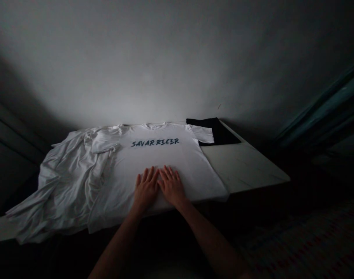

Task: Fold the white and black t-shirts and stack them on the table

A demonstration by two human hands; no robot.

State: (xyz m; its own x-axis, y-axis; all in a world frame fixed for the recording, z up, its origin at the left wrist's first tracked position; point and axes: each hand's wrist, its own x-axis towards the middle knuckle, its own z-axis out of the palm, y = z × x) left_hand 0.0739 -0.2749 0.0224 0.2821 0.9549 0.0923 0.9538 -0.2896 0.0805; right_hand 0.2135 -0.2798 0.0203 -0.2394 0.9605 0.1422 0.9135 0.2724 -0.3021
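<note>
A white T-shirt (162,157) with dark lettering across its chest lies spread on the table, collar towards the wall. Both my hands rest flat on its lower middle part, side by side, fingers pointing to the lettering. My left hand (146,188) has its fingers stretched out on the fabric. Close beside it, my right hand (172,186) lies palm down with fingers extended. The shirt's right-hand sleeve overlaps a folded black cloth (223,133). On the left, a crumpled heap of white fabric (69,174) touches the shirt's other sleeve.
The pale marble-look table (246,166) stands against a grey wall (165,62). Its front edge runs just below my hands, and the shirt's hem reaches that edge. A patterned cloth or rug (319,244) shows dimly at the lower right.
</note>
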